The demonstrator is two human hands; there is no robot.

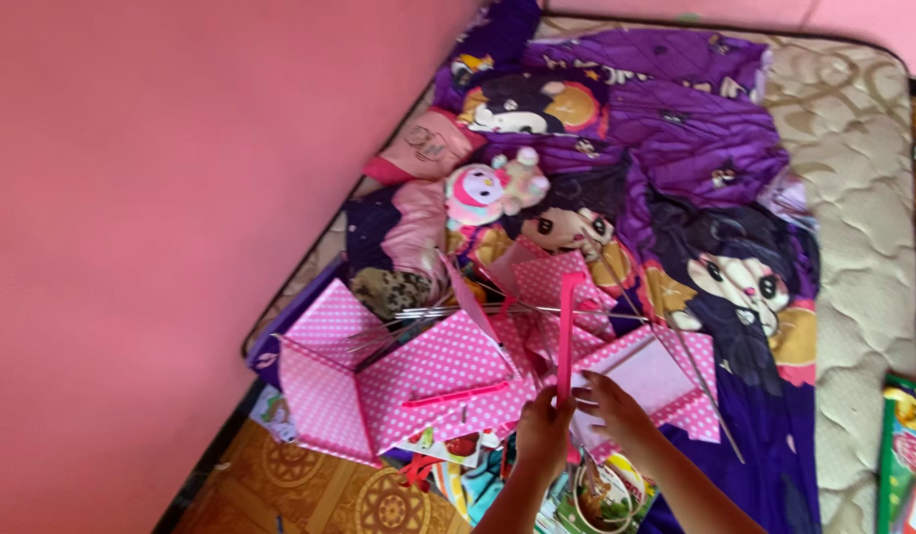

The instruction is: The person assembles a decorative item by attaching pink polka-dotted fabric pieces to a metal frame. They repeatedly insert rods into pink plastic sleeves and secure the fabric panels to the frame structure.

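Observation:
My left hand point(545, 425) grips the lower end of a bright pink plastic rod point(566, 326) that stands upright from the pile. Just to its right, my right hand point(608, 400) has its fingers on the edge of a pink framed panel with a pale centre point(648, 371). In front of both hands lie pink panels with white polka dots point(418, 371), folded at angles, with a second pink rod point(456, 397) lying flat on them. Thin metal rods point(448, 312) stick out across the panels.
A purple cartoon-print blanket point(675, 119) covers a beige quilted mattress point(858, 218). A pink plush toy point(492, 188) and clothes lie near the pink wall point(161, 218). Books and papers point(596, 499) sit below the hands; a green box point(908, 445) is at right.

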